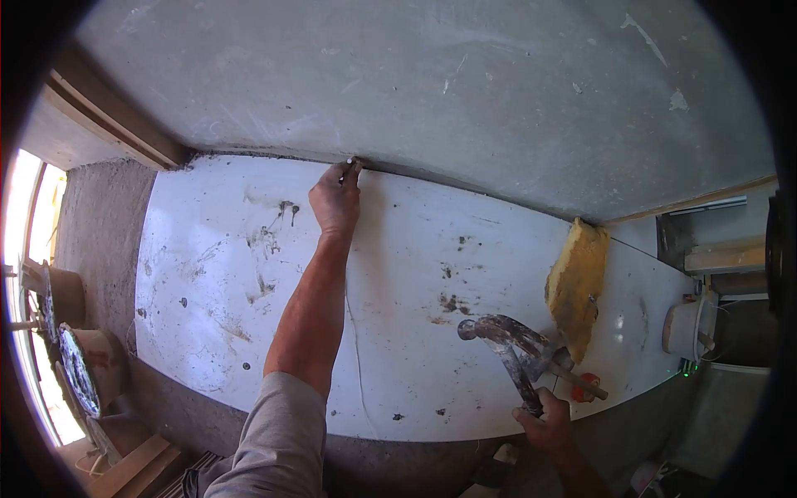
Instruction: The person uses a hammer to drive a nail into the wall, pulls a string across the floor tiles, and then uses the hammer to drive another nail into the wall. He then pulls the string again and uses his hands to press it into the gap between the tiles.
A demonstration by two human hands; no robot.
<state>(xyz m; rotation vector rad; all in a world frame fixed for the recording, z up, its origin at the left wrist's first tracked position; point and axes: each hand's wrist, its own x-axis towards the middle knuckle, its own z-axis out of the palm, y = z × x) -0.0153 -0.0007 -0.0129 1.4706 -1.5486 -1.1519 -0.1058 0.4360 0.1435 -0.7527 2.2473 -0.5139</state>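
Observation:
My left hand (pixel 334 199) is stretched out to the joint where the grey wall meets the white board (pixel 398 266). Its fingers are pinched together against the wall's foot. A tiny pale tip shows between them, but what it belongs to is too small to make out. Low on the right, my right hand (pixel 550 422) is closed round the handle of a claw hammer (pixel 521 378), its dirty head raised above the board. Just behind the hammer lies a tool with a wooden handle (pixel 591 385), partly covered by it, beside a round red object (pixel 584 388).
A worn yellow foam slab (pixel 574 286) leans on the wall at the right. Farther right stands a pale bucket (pixel 686 328). Dirty buckets (pixel 93 365) and wooden planks (pixel 137 471) are at the left. A wooden frame (pixel 124 120) borders the wall (pixel 465 91).

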